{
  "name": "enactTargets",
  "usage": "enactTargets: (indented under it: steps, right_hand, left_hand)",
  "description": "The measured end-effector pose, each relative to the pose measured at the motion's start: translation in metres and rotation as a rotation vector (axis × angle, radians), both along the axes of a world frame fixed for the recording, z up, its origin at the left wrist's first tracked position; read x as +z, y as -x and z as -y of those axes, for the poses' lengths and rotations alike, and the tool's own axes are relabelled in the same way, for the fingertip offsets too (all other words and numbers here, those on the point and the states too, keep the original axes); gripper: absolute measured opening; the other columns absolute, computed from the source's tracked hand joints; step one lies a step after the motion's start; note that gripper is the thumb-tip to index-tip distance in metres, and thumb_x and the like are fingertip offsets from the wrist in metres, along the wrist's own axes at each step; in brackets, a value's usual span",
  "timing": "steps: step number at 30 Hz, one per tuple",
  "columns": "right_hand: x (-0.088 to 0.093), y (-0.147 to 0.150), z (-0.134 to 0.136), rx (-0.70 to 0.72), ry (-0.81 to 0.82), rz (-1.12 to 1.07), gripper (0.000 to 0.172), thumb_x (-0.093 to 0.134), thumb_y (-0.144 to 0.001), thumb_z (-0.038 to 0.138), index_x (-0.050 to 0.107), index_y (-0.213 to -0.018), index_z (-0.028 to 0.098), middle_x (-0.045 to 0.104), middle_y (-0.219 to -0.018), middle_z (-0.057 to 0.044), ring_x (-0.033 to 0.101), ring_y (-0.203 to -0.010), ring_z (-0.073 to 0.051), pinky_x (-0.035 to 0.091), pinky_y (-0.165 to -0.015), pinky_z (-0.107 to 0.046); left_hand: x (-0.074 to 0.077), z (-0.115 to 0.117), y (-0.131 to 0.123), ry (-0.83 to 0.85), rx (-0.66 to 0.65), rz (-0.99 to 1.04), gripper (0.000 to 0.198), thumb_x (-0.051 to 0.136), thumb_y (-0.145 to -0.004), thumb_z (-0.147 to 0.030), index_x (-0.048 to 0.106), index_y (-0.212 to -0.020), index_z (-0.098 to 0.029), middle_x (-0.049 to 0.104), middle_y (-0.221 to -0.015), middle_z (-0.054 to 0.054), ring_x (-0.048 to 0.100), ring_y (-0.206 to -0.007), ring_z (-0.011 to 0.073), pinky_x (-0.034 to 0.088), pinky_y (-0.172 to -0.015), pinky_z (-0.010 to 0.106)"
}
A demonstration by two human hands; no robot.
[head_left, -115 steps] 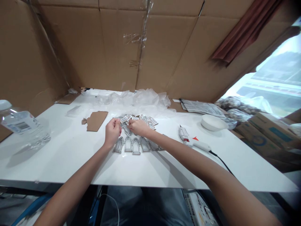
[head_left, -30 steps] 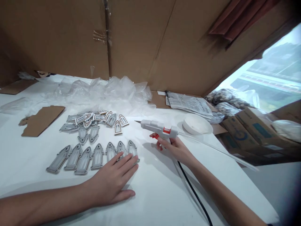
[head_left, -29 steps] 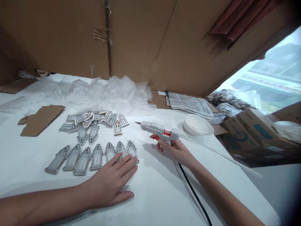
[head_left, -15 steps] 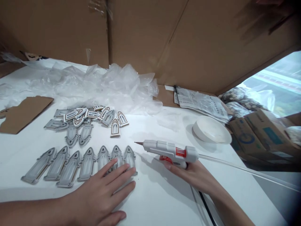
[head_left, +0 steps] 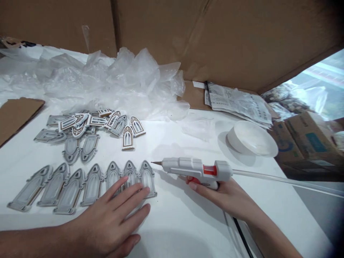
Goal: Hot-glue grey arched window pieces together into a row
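Observation:
My left hand (head_left: 115, 218) lies with fingers spread over the lower ends of the rightmost pieces in a row of several grey arched window pieces (head_left: 70, 191). My right hand (head_left: 225, 197) is wrapped round the handle of a white glue gun (head_left: 185, 167) with red parts. Its nozzle points left, just beside the upper part of the row's last arch (head_left: 147, 179). A clear glue stick (head_left: 268, 179) sticks out of its back. Behind the row is a loose pile of grey arches (head_left: 72, 147) and white-and-brown arches (head_left: 128, 138).
Crumpled clear plastic (head_left: 120, 82) lies along the back below a cardboard wall (head_left: 228, 43). A white bowl (head_left: 249, 139) and folded printed sheets (head_left: 239, 104) are at the right. Torn cardboard (head_left: 18, 116) lies left. Boxes (head_left: 309, 139) stand beyond the table's right edge. A black cord (head_left: 242, 236) runs below my right hand.
The view has shifted a little, so the pile and row appear further left and the bowl further right. Both hands keep nearly the same pose; the blurred dark shape at the upper right is gone.

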State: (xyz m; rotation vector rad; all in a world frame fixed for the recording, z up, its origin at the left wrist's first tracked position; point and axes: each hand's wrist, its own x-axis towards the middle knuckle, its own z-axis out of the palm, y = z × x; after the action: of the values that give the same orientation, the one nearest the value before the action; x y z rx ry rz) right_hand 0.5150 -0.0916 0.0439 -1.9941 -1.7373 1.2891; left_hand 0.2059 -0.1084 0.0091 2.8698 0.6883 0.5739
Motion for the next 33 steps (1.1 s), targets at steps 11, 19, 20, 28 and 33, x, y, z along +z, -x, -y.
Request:
enactTargets:
  steps: [11, 19, 20, 28, 33]
  right_hand:
    - [-0.009, 0.001, 0.007, 0.075, -0.004, 0.188, 0.043, 0.055, -0.079, 0.064, 0.073, -0.091, 0.027, 0.074, -0.092, -0.003, 0.069, -0.089, -0.027, 0.057, -0.081, -0.036]
    - [-0.012, -0.001, 0.008, 0.132, -0.046, 0.196, 0.047, 0.052, -0.08, 0.067, 0.073, -0.084, 0.025, 0.073, -0.085, -0.005, 0.068, -0.082, -0.028, 0.057, -0.081, -0.038]
    - [-0.012, -0.001, 0.008, 0.127, -0.056, 0.191, 0.047, 0.053, -0.08, 0.067, 0.074, -0.083, 0.025, 0.073, -0.084, -0.005, 0.068, -0.082, -0.028, 0.057, -0.081, -0.039]
    - [-0.018, -0.006, 0.009, 0.108, -0.022, 0.215, 0.048, 0.054, -0.078, 0.068, 0.076, -0.094, 0.029, 0.074, -0.098, -0.004, 0.068, -0.094, -0.032, 0.057, -0.084, -0.04]
    - [-0.025, -0.013, 0.012, 0.124, -0.02, 0.241, 0.051, 0.054, -0.078, 0.07, 0.075, -0.107, 0.033, 0.072, -0.113, -0.001, 0.064, -0.107, -0.034, 0.054, -0.094, -0.042]
  left_hand:
    - [-0.002, 0.002, 0.001, 0.056, 0.02, -0.012, 0.038, 0.06, -0.091, -0.038, 0.062, -0.121, -0.015, 0.064, -0.131, 0.004, 0.05, -0.127, 0.0205, 0.005, -0.124, 0.039]
    - [-0.002, 0.003, 0.001, 0.106, 0.016, -0.046, 0.038, 0.055, -0.095, -0.037, 0.06, -0.124, -0.014, 0.064, -0.129, 0.001, 0.051, -0.125, 0.0186, 0.002, -0.124, 0.037]
    - [-0.002, 0.003, 0.001, 0.125, 0.015, -0.043, 0.038, 0.055, -0.095, -0.036, 0.059, -0.126, -0.014, 0.064, -0.13, 0.001, 0.051, -0.124, 0.018, 0.0, -0.124, 0.035]
    - [-0.001, 0.004, -0.001, 0.156, 0.013, -0.033, 0.044, 0.057, -0.093, -0.032, 0.054, -0.131, -0.01, 0.064, -0.132, 0.0, 0.05, -0.124, 0.0172, -0.002, -0.124, 0.032]
    - [-0.002, 0.003, -0.002, 0.147, 0.015, -0.028, 0.041, 0.055, -0.094, -0.03, 0.055, -0.13, -0.01, 0.065, -0.13, 0.001, 0.051, -0.123, 0.0172, 0.0, -0.124, 0.033]
